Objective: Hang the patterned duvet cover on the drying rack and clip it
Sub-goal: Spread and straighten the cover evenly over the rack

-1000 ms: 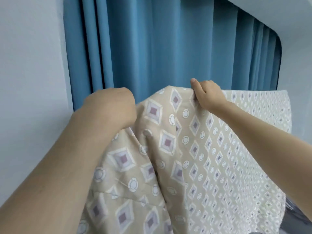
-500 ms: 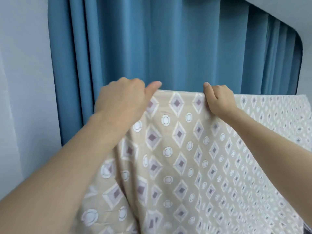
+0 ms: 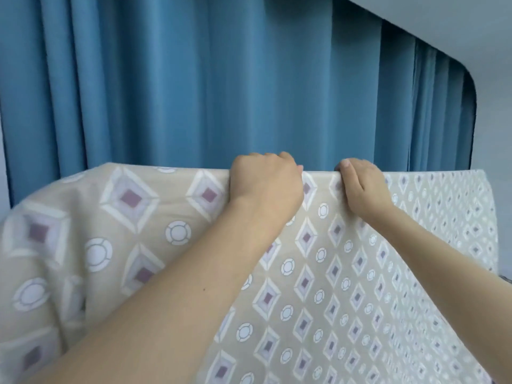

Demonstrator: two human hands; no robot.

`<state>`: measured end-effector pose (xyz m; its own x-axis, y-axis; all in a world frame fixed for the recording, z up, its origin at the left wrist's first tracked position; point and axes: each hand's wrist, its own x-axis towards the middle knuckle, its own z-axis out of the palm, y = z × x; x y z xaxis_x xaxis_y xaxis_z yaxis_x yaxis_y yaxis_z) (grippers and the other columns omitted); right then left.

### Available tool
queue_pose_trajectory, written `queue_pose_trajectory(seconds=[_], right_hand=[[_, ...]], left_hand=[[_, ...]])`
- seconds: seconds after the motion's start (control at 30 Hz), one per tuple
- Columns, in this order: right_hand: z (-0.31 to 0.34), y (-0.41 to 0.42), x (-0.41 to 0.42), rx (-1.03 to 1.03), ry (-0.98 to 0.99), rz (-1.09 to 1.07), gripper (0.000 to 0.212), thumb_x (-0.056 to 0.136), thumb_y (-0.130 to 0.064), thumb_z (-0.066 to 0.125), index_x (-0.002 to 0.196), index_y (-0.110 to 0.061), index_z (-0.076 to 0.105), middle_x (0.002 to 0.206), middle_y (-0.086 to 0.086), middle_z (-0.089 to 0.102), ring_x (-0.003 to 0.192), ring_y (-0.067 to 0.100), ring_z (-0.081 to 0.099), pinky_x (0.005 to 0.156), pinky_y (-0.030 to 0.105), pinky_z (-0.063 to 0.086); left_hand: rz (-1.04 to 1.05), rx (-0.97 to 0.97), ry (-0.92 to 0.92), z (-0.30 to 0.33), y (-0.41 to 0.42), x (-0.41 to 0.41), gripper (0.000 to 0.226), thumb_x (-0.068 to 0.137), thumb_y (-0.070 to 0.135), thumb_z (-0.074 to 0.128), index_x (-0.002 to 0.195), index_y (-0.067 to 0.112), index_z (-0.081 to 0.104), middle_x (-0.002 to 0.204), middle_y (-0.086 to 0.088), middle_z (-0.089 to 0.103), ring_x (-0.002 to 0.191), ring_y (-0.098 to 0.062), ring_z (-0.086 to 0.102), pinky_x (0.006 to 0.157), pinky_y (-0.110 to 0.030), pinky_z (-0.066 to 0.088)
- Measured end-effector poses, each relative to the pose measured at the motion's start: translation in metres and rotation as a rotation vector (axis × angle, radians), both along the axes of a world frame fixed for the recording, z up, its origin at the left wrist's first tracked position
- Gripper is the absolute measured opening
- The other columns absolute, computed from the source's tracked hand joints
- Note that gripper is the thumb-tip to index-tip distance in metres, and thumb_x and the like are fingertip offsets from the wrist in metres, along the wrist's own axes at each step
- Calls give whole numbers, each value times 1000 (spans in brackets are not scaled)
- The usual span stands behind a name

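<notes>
I judge I'm draping: my left hand [image 3: 266,187] and right hand [image 3: 363,187] both grip the duvet cover [image 3: 318,273] along its top fold, so next comes smoothing, then clips.

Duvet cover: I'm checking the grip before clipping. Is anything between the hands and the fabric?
Nothing visible. The left hand and right hand both grip the duvet cover directly at its top edge.
</notes>
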<state>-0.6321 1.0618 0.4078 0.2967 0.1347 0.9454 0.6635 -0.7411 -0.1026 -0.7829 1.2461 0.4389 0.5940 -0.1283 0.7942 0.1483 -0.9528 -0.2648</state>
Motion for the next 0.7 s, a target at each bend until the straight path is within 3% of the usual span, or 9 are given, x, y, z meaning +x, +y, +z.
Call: queue_pose_trajectory(seconds=[0.07,0.13,0.27,0.33,0.37,0.47,0.6,0.7], right_hand=[[-8,-21,12,-45,-9,6,54,100,-35,17,82,-4,58,72,7,56,71,28,50,72,45,40],[-17,-41,17,-96,10,-12,47,101,-34,22,105,-7,60,95,5,62,90,27,54,87,40,39],[-30,-71,26,-193,69,-87,47,99,-34,36,135,-4,45,133,8,50,124,24,42,109,34,28],[-28,-88,30,-177,127,-119,46,98,-33,41,133,-3,46,132,9,51,124,27,42,108,34,29],[-24,-97,32,-169,131,-135,44,97,-34,42,127,-4,49,125,9,54,118,29,46,102,32,32],[-13,-115,34,-196,117,-148,31,95,-32,48,111,-6,54,102,6,57,95,28,52,84,30,36],[-14,-116,37,-240,99,-86,25,95,-26,56,114,-10,52,101,1,54,97,23,49,86,32,38],[-17,-110,43,-231,62,-51,28,94,-26,57,117,-9,53,104,3,54,100,23,49,89,29,36]], left_hand=[[-3,-47,33,0,-5,1,20,102,22,35,89,20,49,77,1,53,61,-19,39,56,-28,23],[-12,-72,48,-2,-15,3,3,95,16,40,92,16,40,96,-6,58,76,-23,36,69,-32,26],[17,35,84,-10,-43,14,32,83,24,48,112,14,38,113,-7,42,89,-25,26,80,-37,25],[-35,-36,118,-6,-66,19,34,90,38,46,113,14,41,113,-6,45,93,-25,39,76,-37,26],[-50,-64,141,-3,-76,22,27,94,40,42,104,15,45,105,-5,51,88,-24,46,71,-33,27],[-10,-33,180,7,-93,28,32,99,27,38,69,18,39,69,1,45,56,-17,38,52,-26,22],[48,-53,280,16,-95,29,21,93,21,40,71,20,43,69,2,45,56,-16,37,50,-27,20],[49,-106,366,16,-104,31,13,88,20,40,75,17,39,72,3,43,64,-17,44,58,-27,29]])
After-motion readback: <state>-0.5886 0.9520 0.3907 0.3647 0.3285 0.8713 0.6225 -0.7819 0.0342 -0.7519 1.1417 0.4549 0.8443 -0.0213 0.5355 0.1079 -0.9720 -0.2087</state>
